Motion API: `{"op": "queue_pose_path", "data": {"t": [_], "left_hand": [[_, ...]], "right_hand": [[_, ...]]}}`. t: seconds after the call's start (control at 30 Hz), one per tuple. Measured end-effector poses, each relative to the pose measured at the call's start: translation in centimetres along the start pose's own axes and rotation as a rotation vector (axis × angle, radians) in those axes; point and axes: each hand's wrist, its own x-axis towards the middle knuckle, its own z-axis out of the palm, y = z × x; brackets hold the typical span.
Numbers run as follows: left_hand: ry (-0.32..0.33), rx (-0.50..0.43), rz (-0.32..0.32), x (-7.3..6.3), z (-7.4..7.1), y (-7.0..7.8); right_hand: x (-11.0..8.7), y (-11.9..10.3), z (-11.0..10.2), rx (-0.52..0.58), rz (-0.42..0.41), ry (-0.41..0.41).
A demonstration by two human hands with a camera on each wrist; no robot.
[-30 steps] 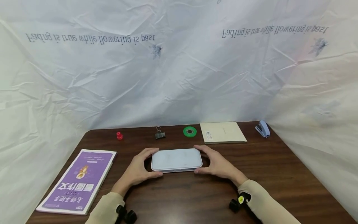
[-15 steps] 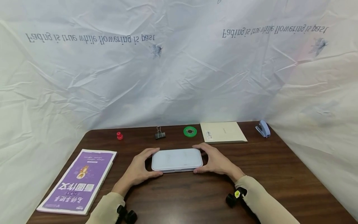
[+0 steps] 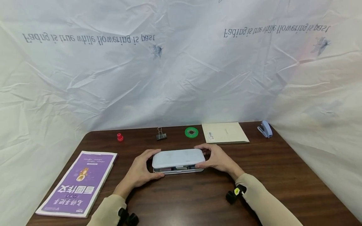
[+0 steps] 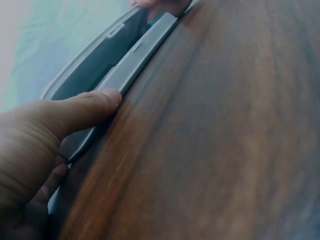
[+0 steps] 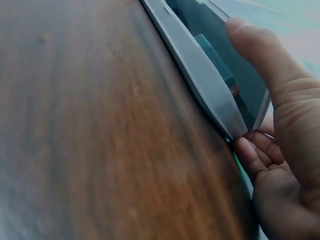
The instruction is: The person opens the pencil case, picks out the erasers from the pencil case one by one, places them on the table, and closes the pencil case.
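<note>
Left hand point(image 3: 138, 169) grips white case point(image 3: 178, 162) by its left end; right hand point(image 3: 218, 159) grips its right end, lid point(image 3: 178, 157) ajar. Right-hand slip could drop lid.

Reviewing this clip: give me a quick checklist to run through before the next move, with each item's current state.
1. Left hand steadying the base: ok; its thumb is against the front wall.
2. Right hand placed at the lid: ok; its thumb is at the front edge, near the right corner.
3. Lid fully open: not ok; it is ajar at the front.
4. Contents identified: cannot tell; only parts show through the gap.
5. Lid apart from the tape and clip: ok; both lie farther back, not touching it.
</note>
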Motion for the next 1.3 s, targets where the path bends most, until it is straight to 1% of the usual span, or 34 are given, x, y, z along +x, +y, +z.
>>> {"op": "queue_pose_path", "data": {"t": [0.1,0.23,0.33,0.4,0.47,0.63,0.77,0.83,1.03,1.1,1.2,1.3], "left_hand": [[-0.002,-0.008,-0.013,0.0,0.0,-0.1],[-0.012,-0.027,-0.049,0.0,0.1,-0.3],[-0.008,-0.034,-0.069,0.0,0.1,-0.5],[0.000,-0.046,-0.073,0.0,0.1,-0.5],[0.005,-0.068,-0.076,0.1,0.1,-0.6],[-0.003,-0.086,-0.111,0.2,0.1,-0.7],[-0.006,-0.062,-0.123,0.1,0.1,-0.7],[-0.005,-0.063,-0.120,0.1,0.1,-0.7],[0.009,-0.077,-0.101,0.1,0.1,-0.7],[0.008,-0.083,-0.098,0.1,0.1,-0.7],[0.000,-0.097,-0.106,0.0,0.0,-0.7],[-0.006,-0.126,-0.129,-0.2,-0.2,-0.9]], "right_hand": [[0.1,0.0,0.0,0.002,0.023,0.010],[0.1,-0.1,0.2,-0.013,0.034,0.047],[0.2,-0.2,0.2,-0.010,0.034,0.065],[0.2,-0.4,0.2,-0.003,0.051,0.076],[0.3,-0.4,0.2,0.016,0.057,0.081],[0.6,-0.3,0.3,0.103,0.114,0.122],[0.8,-0.3,0.4,0.164,0.150,0.160],[0.9,-0.3,0.4,0.172,0.143,0.166],[1.1,-0.6,0.7,0.154,0.156,0.213],[1.2,-0.7,0.8,0.128,0.170,0.239],[1.3,-0.8,1.0,0.072,0.189,0.276],[1.4,-0.7,1.2,0.030,0.197,0.303]]}}
